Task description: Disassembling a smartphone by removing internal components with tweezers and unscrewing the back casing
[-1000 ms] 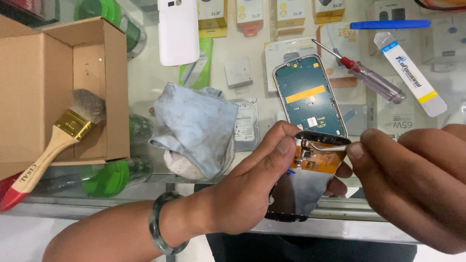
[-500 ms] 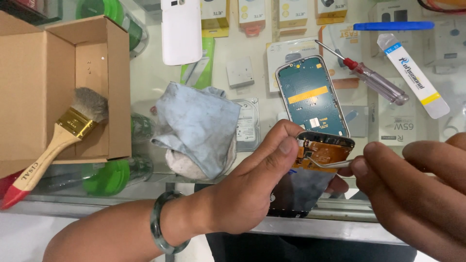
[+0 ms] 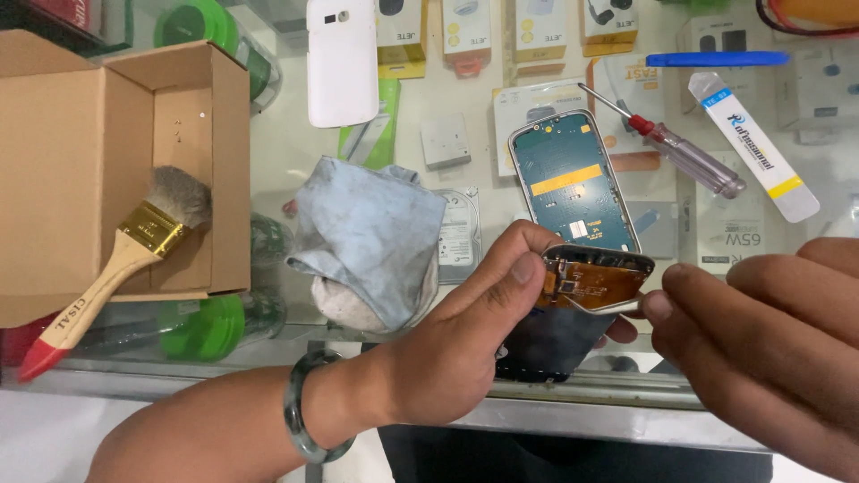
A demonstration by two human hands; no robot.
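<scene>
The left hand (image 3: 456, 358) is clamped around a phone screen panel (image 3: 573, 313), tilted up near the front edge of the glass counter (image 3: 277, 152), its orange-brown back facing up. The right hand (image 3: 769, 349) pinches a thin metal tool (image 3: 604, 309), its tip laid against the panel's back. This looks like the prying step, working something loose from the panel. The next move would call for a gentle, steady lift with the panel held firm. Just beyond lie the phone's green circuit board (image 3: 568, 183), a screwdriver (image 3: 680, 148) to the right, and a crumpled cloth (image 3: 367, 237) to the left.
</scene>
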